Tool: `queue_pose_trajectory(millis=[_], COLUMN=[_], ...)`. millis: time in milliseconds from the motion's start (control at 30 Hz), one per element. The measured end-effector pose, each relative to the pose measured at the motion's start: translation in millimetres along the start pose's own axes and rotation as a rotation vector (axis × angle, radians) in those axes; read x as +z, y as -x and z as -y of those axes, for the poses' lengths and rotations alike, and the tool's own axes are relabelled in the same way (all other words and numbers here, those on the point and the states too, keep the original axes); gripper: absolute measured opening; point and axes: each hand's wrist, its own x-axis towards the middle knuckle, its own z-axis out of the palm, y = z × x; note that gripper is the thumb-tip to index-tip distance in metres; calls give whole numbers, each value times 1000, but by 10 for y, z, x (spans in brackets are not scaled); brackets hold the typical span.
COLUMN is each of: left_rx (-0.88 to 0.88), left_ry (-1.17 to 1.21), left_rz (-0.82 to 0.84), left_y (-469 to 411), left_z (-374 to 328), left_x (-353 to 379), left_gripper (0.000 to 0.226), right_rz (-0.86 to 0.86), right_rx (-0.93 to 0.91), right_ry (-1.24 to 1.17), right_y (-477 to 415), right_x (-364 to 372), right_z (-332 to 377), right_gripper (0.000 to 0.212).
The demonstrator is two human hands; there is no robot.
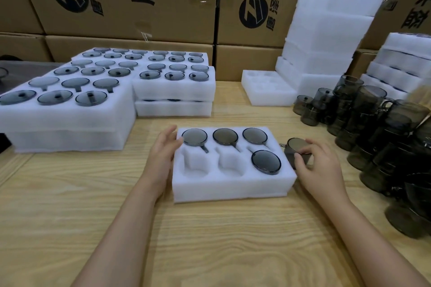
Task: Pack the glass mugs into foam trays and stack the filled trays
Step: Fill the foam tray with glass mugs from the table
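A white foam tray [231, 190] with six pockets lies on the wooden table in front of me. Its back row holds three smoky glass mugs [225, 136], and a fourth mug [265, 161] sits tilted in the front right pocket. The two other front pockets hold nothing. My left hand [161, 158] rests with straight fingers against the tray's left side. My right hand [319, 165] grips a loose smoky mug [294, 148] just off the tray's right edge.
Filled foam trays [70, 121] stand stacked at the left and back. Empty foam trays [326, 37] are piled at the back right, with one open tray [265, 93] lying flat. Several loose dark mugs [373, 128] crowd the right side. Cardboard boxes [140, 2] wall the back.
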Motion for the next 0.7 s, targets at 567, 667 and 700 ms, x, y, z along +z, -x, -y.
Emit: queue_pose_trajectory(millis=[567,667,700], left_rx=[50,45,44], left_ry=[-40,-44,-43], left_rz=[-7,6,9], left_y=[-86,-104,-107], left_z=[87,93,88], left_x=[10,-15,-20], left_gripper=[43,42,42], right_rz=[-173,78,132], right_rx=[-10,-20,-16], right_ry=[-708,-763,-733], right_y=[-32,55,85], right_x=[-363,-236,-187], right_z=[839,1179,1234], right_gripper=[28,30,34])
